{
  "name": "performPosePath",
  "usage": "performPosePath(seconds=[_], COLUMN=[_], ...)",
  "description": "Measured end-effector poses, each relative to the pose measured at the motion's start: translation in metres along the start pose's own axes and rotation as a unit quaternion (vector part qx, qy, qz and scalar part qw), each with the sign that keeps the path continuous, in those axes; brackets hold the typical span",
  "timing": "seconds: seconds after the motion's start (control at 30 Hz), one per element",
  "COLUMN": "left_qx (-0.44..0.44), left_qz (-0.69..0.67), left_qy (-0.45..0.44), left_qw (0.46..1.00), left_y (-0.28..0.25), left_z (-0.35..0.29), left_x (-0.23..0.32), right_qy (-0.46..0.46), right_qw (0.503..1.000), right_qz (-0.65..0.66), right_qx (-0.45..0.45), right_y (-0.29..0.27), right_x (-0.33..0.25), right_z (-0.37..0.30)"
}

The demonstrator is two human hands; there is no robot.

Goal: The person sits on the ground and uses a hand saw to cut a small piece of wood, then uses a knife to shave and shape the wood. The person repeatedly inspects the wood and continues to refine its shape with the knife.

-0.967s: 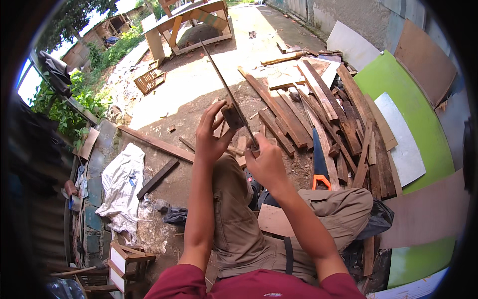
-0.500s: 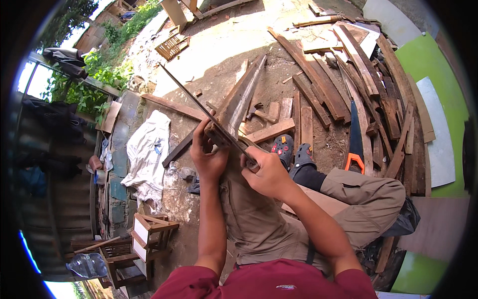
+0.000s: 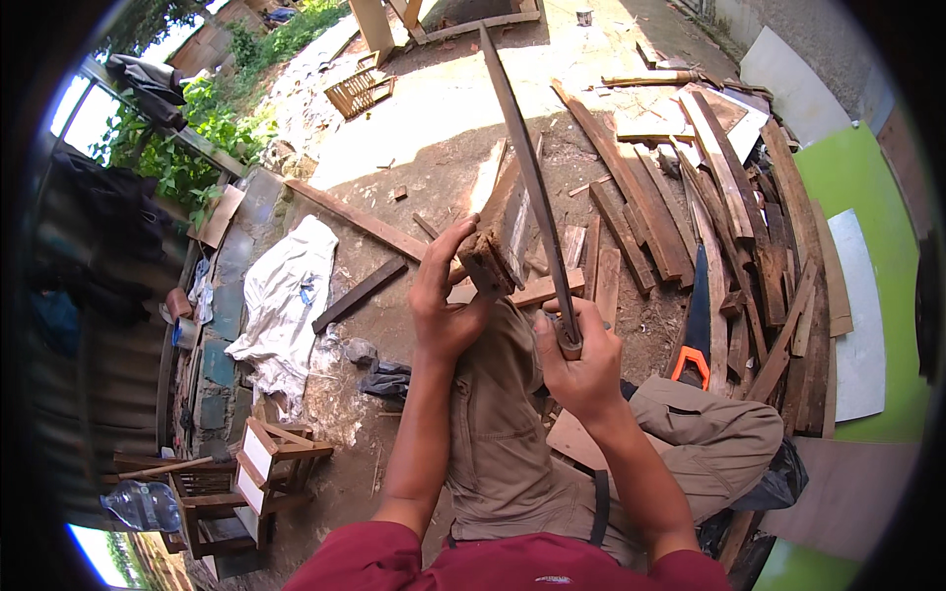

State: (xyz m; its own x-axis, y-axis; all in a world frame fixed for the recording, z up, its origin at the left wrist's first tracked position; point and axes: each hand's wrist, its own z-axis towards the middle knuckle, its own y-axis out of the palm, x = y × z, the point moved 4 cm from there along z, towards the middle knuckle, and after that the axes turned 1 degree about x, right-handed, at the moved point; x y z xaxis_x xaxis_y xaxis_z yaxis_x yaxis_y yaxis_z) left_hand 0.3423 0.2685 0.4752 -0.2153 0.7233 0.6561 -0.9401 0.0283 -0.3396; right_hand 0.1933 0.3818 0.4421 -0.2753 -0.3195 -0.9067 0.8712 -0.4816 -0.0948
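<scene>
Blade [image 3: 528, 169] gripped by right hand [image 3: 585, 362], wood [image 3: 487, 264] by left hand [image 3: 445, 307]; mid-frame, both have been parted, work seemingly paused.

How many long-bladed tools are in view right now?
2: a long blade in the right hand, pointing up and away, and an orange-handled saw among the wood pieces on the right. Others could be hidden under that wood.
</scene>
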Motion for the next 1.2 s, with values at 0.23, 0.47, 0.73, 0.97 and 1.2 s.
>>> performPosePath(seconds=[0.23,0.47,0.73,0.97,1.2], left_qx=[-0.026,-0.031,-0.054,-0.054,-0.100], left_qz=[-0.052,-0.025,-0.052,-0.043,-0.339], left_qy=[0.005,0.042,0.003,0.009,-0.128], left_qw=[0.998,0.998,0.997,0.998,0.927], left_y=[0.041,0.057,0.052,0.042,0.012], left_z=[0.021,0.020,0.014,0.000,-0.029], left_x=[0.022,0.029,0.021,0.010,0.016], right_qy=[-0.082,-0.012,-0.021,-0.003,0.030], right_qw=[0.991,0.995,0.996,0.997,0.994], right_qz=[-0.088,-0.092,-0.075,-0.075,-0.095], right_qx=[0.057,0.037,0.034,0.006,-0.038], right_y=[-0.027,-0.035,-0.039,-0.023,0.010], right_x=[-0.038,-0.013,-0.021,-0.001,0.010], right_z=[0.000,0.005,-0.005,-0.005,-0.031])
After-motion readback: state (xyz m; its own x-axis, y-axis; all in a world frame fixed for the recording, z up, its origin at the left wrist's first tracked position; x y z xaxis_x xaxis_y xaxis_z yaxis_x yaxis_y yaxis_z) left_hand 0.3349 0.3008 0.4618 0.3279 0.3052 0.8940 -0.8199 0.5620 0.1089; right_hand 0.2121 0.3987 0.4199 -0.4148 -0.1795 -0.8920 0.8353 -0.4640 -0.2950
